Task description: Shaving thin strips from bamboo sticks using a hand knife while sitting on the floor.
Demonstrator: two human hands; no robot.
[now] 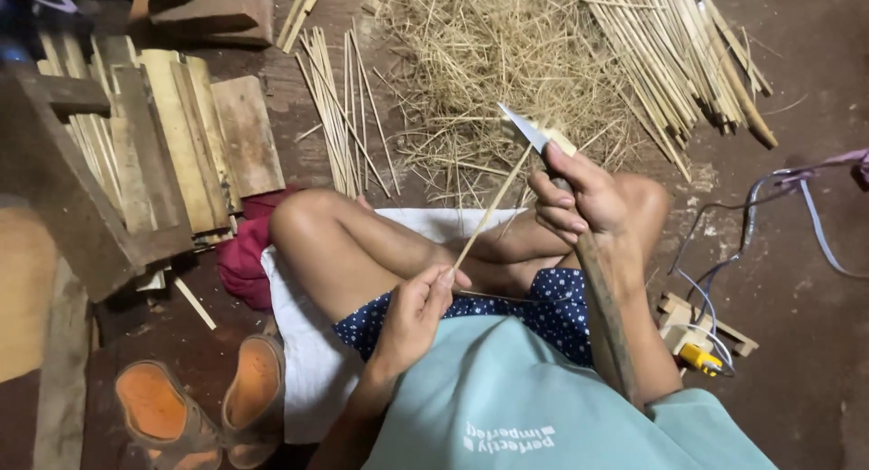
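Observation:
I sit cross-legged on the floor. My right hand (584,203) grips a long-handled knife (605,321), its handle running back along my forearm. The pointed steel blade (523,128) sticks up past my fingers. My left hand (418,305) pinches the near end of a thin bamboo strip (493,209). The strip slants up to the blade, where its far end rests against the edge. A fine curled shaving trails across my lap by my left hand.
A heap of bamboo shavings (493,62) lies ahead, with long split strips (674,58) to its right and thinner sticks (342,108) to its left. Wooden planks (172,135) stack at left. Orange sandals (195,402) sit near left; cables (765,216) and a small wooden block at right.

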